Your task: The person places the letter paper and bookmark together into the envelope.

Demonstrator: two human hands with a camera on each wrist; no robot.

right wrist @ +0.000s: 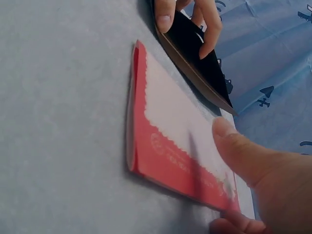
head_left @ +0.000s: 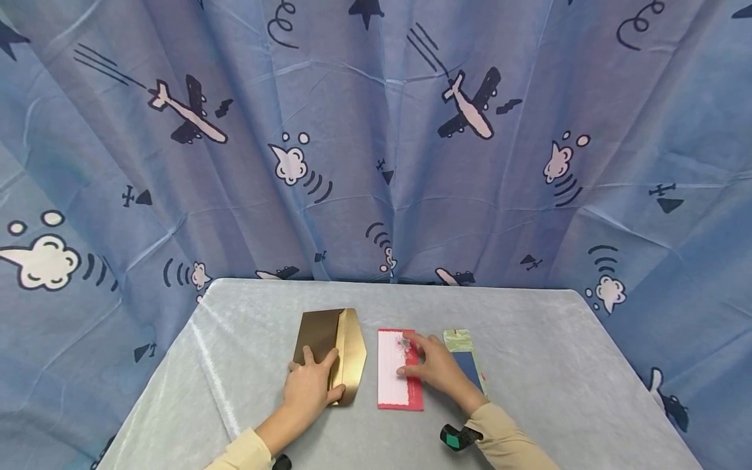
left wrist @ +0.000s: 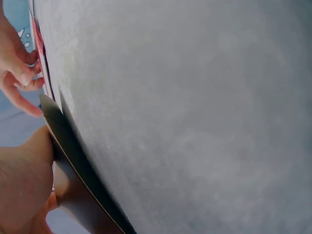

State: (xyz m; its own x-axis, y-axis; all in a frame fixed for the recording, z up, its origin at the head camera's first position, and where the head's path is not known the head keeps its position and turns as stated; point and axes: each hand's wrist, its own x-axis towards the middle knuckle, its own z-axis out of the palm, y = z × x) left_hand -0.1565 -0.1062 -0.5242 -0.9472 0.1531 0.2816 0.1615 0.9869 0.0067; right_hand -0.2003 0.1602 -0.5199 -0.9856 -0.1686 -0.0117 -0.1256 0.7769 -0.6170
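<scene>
A gold envelope point(head_left: 317, 326) with a pointed flap lies on the table, and my left hand point(head_left: 308, 385) rests on it with the fingers spread and the thumb across the flap. To its right is a red-and-pink paper envelope point(head_left: 392, 385), edged with a scalloped pale panel. Over this envelope's right side reaches my right hand point(head_left: 437, 365), thumb and fingers apart. The right wrist view has the thumb point(right wrist: 243, 151) above the pale panel and fingertips point(right wrist: 234, 224) near the envelope's edge; whether they touch is unclear.
A green and blue paper item point(head_left: 467, 359) lies right of the red envelope, partly behind the right hand. The pale cloth-covered table point(head_left: 558, 365) meets a blue patterned curtain point(head_left: 364, 143) at its far edge.
</scene>
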